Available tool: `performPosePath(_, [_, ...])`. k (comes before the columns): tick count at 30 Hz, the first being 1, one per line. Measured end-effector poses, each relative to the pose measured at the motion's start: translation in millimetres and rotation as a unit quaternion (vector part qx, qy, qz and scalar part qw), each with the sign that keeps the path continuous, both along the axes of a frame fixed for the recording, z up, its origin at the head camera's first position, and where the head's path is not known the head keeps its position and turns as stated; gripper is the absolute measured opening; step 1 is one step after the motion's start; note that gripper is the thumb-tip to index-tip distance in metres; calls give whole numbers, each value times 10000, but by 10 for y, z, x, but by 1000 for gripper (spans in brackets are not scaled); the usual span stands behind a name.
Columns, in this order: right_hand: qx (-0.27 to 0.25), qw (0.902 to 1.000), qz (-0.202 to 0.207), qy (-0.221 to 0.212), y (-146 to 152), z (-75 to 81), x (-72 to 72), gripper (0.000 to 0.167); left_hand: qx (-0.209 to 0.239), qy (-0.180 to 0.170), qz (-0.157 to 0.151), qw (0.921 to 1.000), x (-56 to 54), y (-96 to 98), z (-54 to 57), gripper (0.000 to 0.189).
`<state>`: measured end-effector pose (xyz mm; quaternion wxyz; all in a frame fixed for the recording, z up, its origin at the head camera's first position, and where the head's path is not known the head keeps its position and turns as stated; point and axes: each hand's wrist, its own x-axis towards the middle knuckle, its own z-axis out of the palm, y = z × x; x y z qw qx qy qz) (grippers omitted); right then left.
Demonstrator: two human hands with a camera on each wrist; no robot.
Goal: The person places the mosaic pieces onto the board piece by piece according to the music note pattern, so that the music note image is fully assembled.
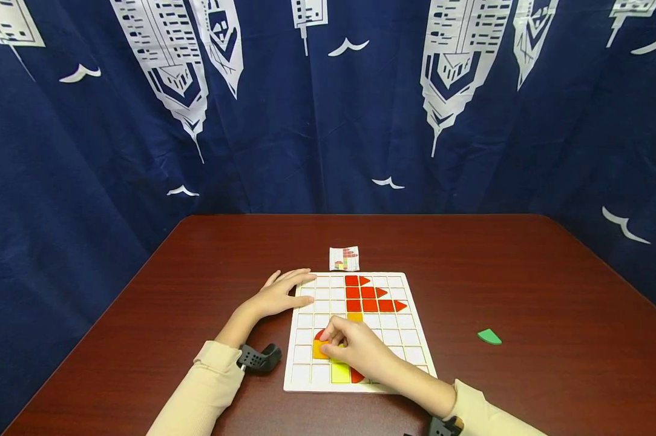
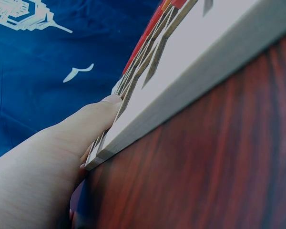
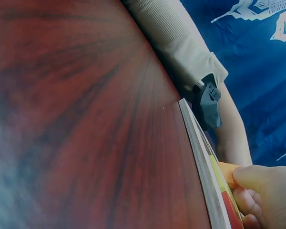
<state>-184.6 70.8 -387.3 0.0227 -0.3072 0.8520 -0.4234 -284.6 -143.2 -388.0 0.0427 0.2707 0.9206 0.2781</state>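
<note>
A white gridded puzzle board (image 1: 301, 372) lies on the table. My left hand (image 1: 278, 295) rests at its upper left edge, fingers and thumb fairly straight; in the left wrist view the thumb (image 2: 97, 114) touches the board's face. My right hand (image 1: 360, 348) pinches an orange square tile (image 1: 319, 350) between thumb and fingers, low on the board's left half. The tile (image 3: 227, 172) shows partly tilted up in the right wrist view. Just above it is a partly hidden red piece (image 1: 319, 334). A yellow tile (image 1: 339, 373) and a red piece (image 1: 356, 376) lie below the hand.
Rows of red squares and triangles (image 1: 368, 292) fill the board's upper part, with an orange square (image 1: 354, 317) beneath. A small pattern card (image 1: 344, 258) lies beyond the board. On the right lies a loose green piece (image 1: 489, 336). A blue curtain (image 1: 317, 151) hangs behind the table.
</note>
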Motion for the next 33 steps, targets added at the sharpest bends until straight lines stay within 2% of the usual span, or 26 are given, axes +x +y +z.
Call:
performPosePath(20, [402,9977,17,548,15,-37,-13,8,-4,24,21,10000,-11,0,-11,56])
performPosePath(28, [531,9971,144,530,31,-8,-6,7,-19,15,4,10000,-20,2,-6,57])
performPosePath(33, [398,9985,180,339,63,33,20,5,-35,23,13,10000,-17,1,-13,57])
